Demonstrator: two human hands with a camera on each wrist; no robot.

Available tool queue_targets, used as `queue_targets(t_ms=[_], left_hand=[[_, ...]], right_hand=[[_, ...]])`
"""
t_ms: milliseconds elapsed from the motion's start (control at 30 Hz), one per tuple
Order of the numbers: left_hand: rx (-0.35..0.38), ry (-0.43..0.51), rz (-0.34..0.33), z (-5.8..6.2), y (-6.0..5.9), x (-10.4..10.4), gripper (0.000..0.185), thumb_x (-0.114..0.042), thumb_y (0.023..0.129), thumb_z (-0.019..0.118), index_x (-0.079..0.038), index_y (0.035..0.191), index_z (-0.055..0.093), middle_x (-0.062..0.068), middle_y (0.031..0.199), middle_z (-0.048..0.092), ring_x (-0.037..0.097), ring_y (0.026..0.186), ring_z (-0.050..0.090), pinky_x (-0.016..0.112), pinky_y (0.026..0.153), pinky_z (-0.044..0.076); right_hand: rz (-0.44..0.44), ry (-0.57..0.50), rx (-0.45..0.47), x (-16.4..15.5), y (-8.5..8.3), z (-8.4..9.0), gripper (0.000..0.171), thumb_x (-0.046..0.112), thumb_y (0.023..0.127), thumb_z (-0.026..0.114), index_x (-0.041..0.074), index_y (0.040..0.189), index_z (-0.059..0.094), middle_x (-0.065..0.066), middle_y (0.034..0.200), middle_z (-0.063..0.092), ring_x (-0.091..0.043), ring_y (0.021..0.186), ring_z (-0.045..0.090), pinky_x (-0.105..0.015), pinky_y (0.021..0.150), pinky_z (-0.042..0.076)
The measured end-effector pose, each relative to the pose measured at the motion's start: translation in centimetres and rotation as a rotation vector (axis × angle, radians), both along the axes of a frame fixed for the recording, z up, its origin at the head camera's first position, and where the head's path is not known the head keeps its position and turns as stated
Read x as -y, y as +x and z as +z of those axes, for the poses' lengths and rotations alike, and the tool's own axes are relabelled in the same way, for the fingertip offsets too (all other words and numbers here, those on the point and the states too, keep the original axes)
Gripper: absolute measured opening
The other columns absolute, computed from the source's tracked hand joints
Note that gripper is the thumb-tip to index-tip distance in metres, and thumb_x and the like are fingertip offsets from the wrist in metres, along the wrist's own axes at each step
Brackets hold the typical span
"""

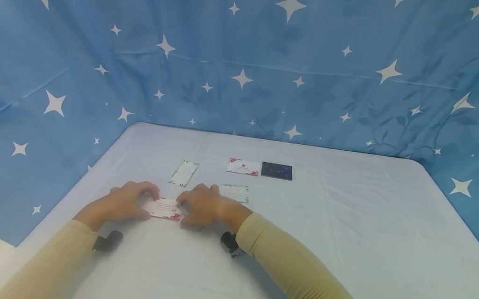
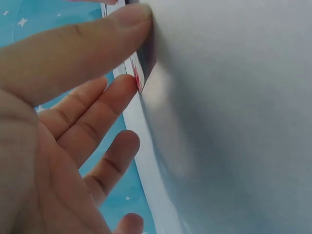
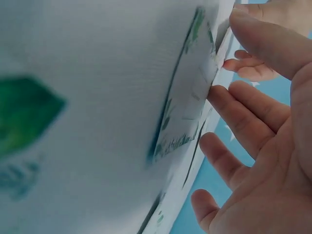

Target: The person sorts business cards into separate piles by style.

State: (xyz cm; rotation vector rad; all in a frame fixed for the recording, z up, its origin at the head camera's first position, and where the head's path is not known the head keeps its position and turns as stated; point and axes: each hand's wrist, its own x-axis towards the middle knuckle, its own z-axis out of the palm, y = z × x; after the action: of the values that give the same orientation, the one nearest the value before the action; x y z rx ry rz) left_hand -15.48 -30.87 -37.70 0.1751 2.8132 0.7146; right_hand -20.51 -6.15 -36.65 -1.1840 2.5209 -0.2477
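In the head view, a white card (image 1: pixel 164 208) with red floral corners lies near the table's left side between both hands. My left hand (image 1: pixel 127 201) pinches its left end, thumb at the near corner and fingers at the far one. In the left wrist view, the card's red-marked edge (image 2: pixel 137 73) shows beside the fingertips. My right hand (image 1: pixel 202 205) holds the right end between thumb and fingers. A card with green leaf borders (image 3: pixel 183 92) lies close to that hand in the right wrist view. Whether several cards are stacked between the hands I cannot tell.
Beyond the hands lie a tilted green-leaf card (image 1: pixel 184 173), another green-leaf card (image 1: pixel 236 193) partly behind the right hand, a white card with red corners (image 1: pixel 243 166) and a dark blue card (image 1: pixel 277 171). A white cloth covers the table (image 1: pixel 342 232); a starry blue curtain (image 1: pixel 247 51) stands behind.
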Motion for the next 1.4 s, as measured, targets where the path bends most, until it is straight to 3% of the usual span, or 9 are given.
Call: queue_targets(t_ms=[467,800,1167,1400], left_hand=[[0.071,-0.032,0.037,1.3,0.6,-0.1,0.065,-0.023,0.079,0.081,-0.011,0.137,0.053,0.017,0.13,0.053,0.043,0.113,0.044,0.066,0.089,0.037],[0.019,0.002,0.035,1.9,0.2,1.1,0.066,-0.026,0.078,0.081,-0.011,0.135,0.051,0.021,0.129,0.052,0.039,0.113,0.045,0.063,0.087,0.037],[0.014,0.04,-0.002,1.9,-0.6,-1.3,0.064,-0.026,0.079,0.081,-0.013,0.135,0.053,0.017,0.129,0.054,0.039,0.116,0.044,0.064,0.09,0.035],[-0.054,0.072,-0.023,2.0,-1.7,-2.2,0.05,-0.027,0.082,0.079,-0.015,0.126,0.057,0.019,0.132,0.052,0.04,0.123,0.044,0.068,0.094,0.028]], right_hand=[[-0.073,-0.044,0.024,-0.8,-0.3,-0.2,0.06,0.042,0.089,0.075,0.027,0.144,0.055,0.009,0.138,0.057,-0.016,0.127,0.045,-0.042,0.098,0.03],[-0.095,-0.067,0.054,-0.8,-0.4,-0.3,0.063,0.046,0.09,0.073,0.025,0.146,0.053,0.009,0.139,0.057,-0.016,0.127,0.046,-0.042,0.099,0.03],[-0.15,-0.168,0.02,-0.9,-1.3,-0.6,0.062,0.048,0.089,0.073,0.026,0.144,0.056,0.009,0.138,0.058,-0.017,0.128,0.048,-0.046,0.103,0.03],[-0.236,-0.269,0.094,-2.8,-2.1,0.3,0.057,0.04,0.09,0.072,0.024,0.143,0.056,0.006,0.139,0.056,-0.02,0.128,0.045,-0.046,0.106,0.035]])
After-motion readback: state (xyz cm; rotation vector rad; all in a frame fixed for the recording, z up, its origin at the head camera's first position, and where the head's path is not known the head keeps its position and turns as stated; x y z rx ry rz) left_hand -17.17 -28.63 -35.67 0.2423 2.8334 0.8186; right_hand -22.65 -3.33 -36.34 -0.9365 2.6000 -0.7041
